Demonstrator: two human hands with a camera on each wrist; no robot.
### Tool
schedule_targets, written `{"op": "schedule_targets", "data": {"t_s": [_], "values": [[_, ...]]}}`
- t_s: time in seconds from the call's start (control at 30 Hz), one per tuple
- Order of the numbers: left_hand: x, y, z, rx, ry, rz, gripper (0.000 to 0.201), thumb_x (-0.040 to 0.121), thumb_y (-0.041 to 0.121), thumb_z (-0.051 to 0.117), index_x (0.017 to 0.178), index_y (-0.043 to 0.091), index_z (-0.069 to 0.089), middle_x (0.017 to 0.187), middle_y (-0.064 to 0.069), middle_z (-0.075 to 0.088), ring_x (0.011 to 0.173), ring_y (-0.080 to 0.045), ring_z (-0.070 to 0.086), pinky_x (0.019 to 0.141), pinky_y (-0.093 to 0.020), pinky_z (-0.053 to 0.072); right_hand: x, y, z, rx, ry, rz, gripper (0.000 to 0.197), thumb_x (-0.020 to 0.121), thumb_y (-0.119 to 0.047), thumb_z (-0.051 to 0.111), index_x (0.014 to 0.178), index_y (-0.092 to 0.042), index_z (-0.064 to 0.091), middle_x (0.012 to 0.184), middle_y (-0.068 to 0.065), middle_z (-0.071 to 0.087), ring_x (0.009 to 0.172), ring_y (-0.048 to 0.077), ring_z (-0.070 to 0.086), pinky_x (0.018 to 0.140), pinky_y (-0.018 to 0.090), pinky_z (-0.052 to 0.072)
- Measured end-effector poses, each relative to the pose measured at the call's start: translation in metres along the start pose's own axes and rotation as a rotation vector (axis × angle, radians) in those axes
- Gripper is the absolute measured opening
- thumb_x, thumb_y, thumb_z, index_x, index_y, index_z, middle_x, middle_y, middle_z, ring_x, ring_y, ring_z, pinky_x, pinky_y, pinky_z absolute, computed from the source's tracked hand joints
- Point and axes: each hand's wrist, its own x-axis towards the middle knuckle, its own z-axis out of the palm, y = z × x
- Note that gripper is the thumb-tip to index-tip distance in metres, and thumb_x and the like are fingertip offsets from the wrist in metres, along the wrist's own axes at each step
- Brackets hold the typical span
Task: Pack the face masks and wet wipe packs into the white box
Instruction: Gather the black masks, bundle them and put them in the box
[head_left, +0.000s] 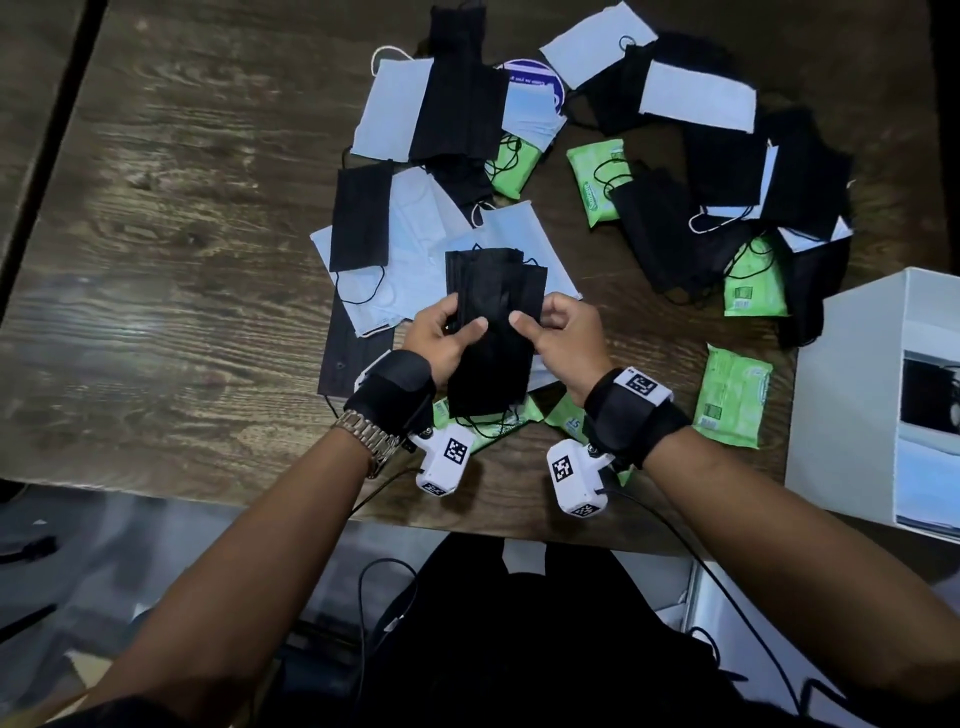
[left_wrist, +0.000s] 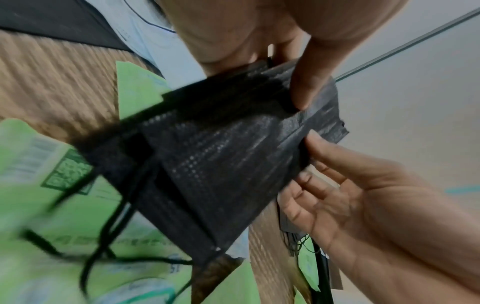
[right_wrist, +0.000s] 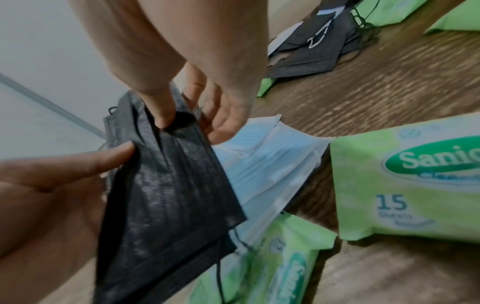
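Observation:
I hold a stack of black face masks (head_left: 493, 312) upright above the table's near middle. My left hand (head_left: 447, 332) grips its left edge, thumb across the front. From the other side my right hand (head_left: 556, 327) pinches the right edge. The left wrist view shows the black masks (left_wrist: 221, 160) with ear loops dangling, my left hand (left_wrist: 285, 82) above them and my right hand (left_wrist: 363, 195) beside them. In the right wrist view my right hand (right_wrist: 192, 125) pinches the black masks (right_wrist: 168, 195). The white box (head_left: 857, 395) stands at the right edge.
Black masks (head_left: 670, 228) and white or light-blue masks (head_left: 415, 249) lie scattered over the wooden table (head_left: 182, 260). Green wet wipe packs (head_left: 735, 395) lie among them, one (right_wrist: 405, 185) just under my right hand. A round blue-rimmed item (head_left: 524, 73) is partly covered at the back.

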Motion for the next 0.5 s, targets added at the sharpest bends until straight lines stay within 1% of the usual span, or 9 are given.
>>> {"op": "schedule_targets", "data": {"t_s": [0.03,0.07,0.13,0.17,0.23,0.3,0.4,0.43,0.5], "values": [[0.0,0.0,0.0,0.003,-0.004,0.017,0.025,0.088,0.004,0.061,0.113,0.004,0.061,0.098,-0.005,0.066,0.092,-0.017,0.061,0.089,-0.035,0.05,0.001,0.001,0.0,-0.036,0.019,-0.01,0.021,0.085,-0.018,0.077,0.093,-0.002,0.064,0.091,0.007,0.072,0.082,0.016,0.069,0.076,0.029,0.057],[-0.001,-0.001,-0.001,-0.015,-0.004,0.021,0.03,0.086,0.008,0.059,0.116,0.007,0.059,0.099,-0.003,0.066,0.093,-0.014,0.062,0.089,-0.033,0.05,0.001,0.003,0.001,-0.043,0.019,0.023,0.031,0.082,-0.026,0.08,0.1,-0.007,0.063,0.097,0.004,0.071,0.087,0.013,0.068,0.079,0.027,0.056],[-0.002,-0.001,-0.002,-0.073,0.001,0.013,0.038,0.083,0.012,0.057,0.121,0.011,0.054,0.1,-0.002,0.066,0.091,-0.01,0.063,0.087,-0.03,0.051,0.002,0.006,0.0,0.05,-0.09,0.158,0.058,0.077,-0.035,0.084,0.123,-0.013,0.056,0.108,0.003,0.071,0.098,0.013,0.07,0.087,0.03,0.056],[-0.001,-0.003,-0.003,-0.099,-0.008,0.008,0.039,0.084,0.013,0.056,0.123,0.013,0.051,0.1,-0.004,0.066,0.09,-0.012,0.063,0.085,-0.032,0.052,0.003,0.009,0.0,0.121,-0.175,0.22,0.064,0.077,-0.032,0.084,0.129,-0.014,0.052,0.109,0.005,0.072,0.099,0.017,0.071,0.089,0.033,0.056],[0.001,-0.005,-0.008,-0.107,-0.038,0.005,0.04,0.086,0.012,0.056,0.124,0.015,0.045,0.096,-0.013,0.066,0.084,-0.023,0.063,0.079,-0.041,0.054,0.004,0.011,0.002,0.218,-0.3,0.258,0.055,0.081,-0.019,0.081,0.129,-0.011,0.056,0.109,0.011,0.074,0.101,0.024,0.072,0.09,0.037,0.057],[0.007,-0.007,-0.017,-0.058,-0.052,0.018,0.048,0.087,0.009,0.058,0.13,0.02,0.039,0.089,-0.014,0.067,0.079,-0.027,0.062,0.075,-0.046,0.054,0.007,0.009,0.007,0.202,-0.3,0.209,0.037,0.084,-0.008,0.077,0.119,-0.006,0.066,0.106,0.014,0.074,0.099,0.025,0.072,0.088,0.037,0.057],[0.018,-0.005,-0.033,-0.016,0.006,0.02,0.06,0.091,-0.004,0.056,0.134,0.031,0.035,0.072,-0.001,0.066,0.07,-0.016,0.062,0.071,-0.029,0.055,0.017,0.003,0.015,0.142,-0.236,0.16,0.025,0.086,-0.001,0.073,0.11,-0.002,0.068,0.101,0.013,0.075,0.091,0.021,0.073,0.081,0.033,0.059],[0.025,-0.004,-0.039,-0.002,0.063,0.015,0.058,0.09,-0.008,0.055,0.133,0.029,0.039,0.069,-0.002,0.061,0.068,-0.015,0.058,0.068,-0.025,0.052,0.02,0.0,0.017,0.123,-0.234,0.147,0.023,0.087,0.0,0.071,0.109,-0.003,0.068,0.101,0.012,0.075,0.09,0.019,0.073,0.08,0.032,0.059],[0.046,-0.005,-0.053,0.024,0.215,-0.043,0.046,0.088,-0.012,0.052,0.126,0.014,0.049,0.075,-0.011,0.055,0.071,-0.019,0.052,0.063,-0.022,0.048,0.028,-0.008,0.022,0.078,-0.231,0.12,0.02,0.089,0.0,0.069,0.108,-0.007,0.068,0.099,0.009,0.075,0.088,0.017,0.073,0.076,0.03,0.059]]}}
